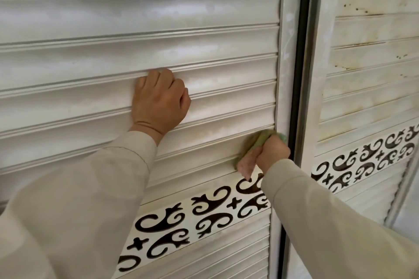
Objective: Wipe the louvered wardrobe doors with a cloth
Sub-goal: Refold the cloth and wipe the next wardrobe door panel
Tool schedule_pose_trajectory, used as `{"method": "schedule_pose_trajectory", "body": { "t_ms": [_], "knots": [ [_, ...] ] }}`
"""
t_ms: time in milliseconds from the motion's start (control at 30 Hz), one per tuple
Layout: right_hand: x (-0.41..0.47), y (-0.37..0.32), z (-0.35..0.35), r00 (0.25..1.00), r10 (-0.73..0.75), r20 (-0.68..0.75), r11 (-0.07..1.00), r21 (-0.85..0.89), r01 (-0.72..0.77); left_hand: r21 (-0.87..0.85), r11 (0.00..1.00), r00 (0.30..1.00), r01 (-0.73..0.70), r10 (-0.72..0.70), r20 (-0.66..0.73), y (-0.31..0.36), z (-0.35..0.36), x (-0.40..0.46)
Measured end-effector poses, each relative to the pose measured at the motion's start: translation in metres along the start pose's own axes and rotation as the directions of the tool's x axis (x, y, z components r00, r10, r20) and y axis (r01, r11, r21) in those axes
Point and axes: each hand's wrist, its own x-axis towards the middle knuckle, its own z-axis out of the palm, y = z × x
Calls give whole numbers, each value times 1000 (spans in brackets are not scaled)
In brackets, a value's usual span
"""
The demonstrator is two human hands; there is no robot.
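Right hand (273,152) grips the cloth (260,140) at the slats' right end, lower right of the frame — likely wiping. Left hand (161,102), fingers curled on a slat (90,88), braces the door (136,29).

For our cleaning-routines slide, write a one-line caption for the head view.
Left hand braces on the slats while the right hand wipes the wardrobe door with a cloth.

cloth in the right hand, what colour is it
The bunched cloth is green with a pinkish lower part, as the head view shows.
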Motion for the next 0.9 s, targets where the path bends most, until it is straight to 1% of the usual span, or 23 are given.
{"method": "schedule_pose_trajectory", "body": {
  "t_ms": [67,133,200,267,333,400,467,533,600,667,733,800,867,900],
  "knots": [
    [-12,-24,16,997,-60,44,992,111,55,-3,1000,1000,2,-2,5,0,0,1],
    [-19,-51,31,980,-174,100,978,130,160,-3,1000,1000,3,-3,13,0,-1,1],
    [-24,-81,46,933,-312,180,944,167,283,-6,1000,1000,4,-4,17,1,-2,1],
    [-31,-106,61,862,-464,203,880,219,422,3,1000,1000,4,-4,18,1,-3,1],
    [-31,-116,70,781,-584,222,811,185,555,6,1000,1000,6,-6,23,1,-3,2],
    [-20,-106,71,710,-662,242,743,82,665,-6,1000,1000,7,-6,29,1,-3,3],
    [-7,-87,65,671,-702,236,691,1,723,-11,1000,1000,7,-6,27,1,-3,3],
    [1,-66,53,674,-708,210,684,-33,729,-18,1000,1000,6,-6,31,1,-3,4],
    [6,-47,41,692,-692,205,697,-59,714,-20,1000,999,4,-4,37,1,-3,4],
    [10,-29,31,728,-662,175,730,-69,680,-13,1000,999,6,-5,40,2,-3,4],
    [13,-12,20,791,-600,121,784,-109,611,-13,1000,999,3,-2,34,2,-3,3],
    [14,3,6,876,-480,52,860,-169,481,-18,1000,1000,2,-2,24,2,-3,3],
    [12,16,-13,965,-263,12,942,-212,259,-14,1000,1000,7,-7,12,2,-3,4],
    [8,22,-23,988,-150,27,968,-198,152,-12,1000,1000,6,-6,11,2,-3,4]
  ]
}}
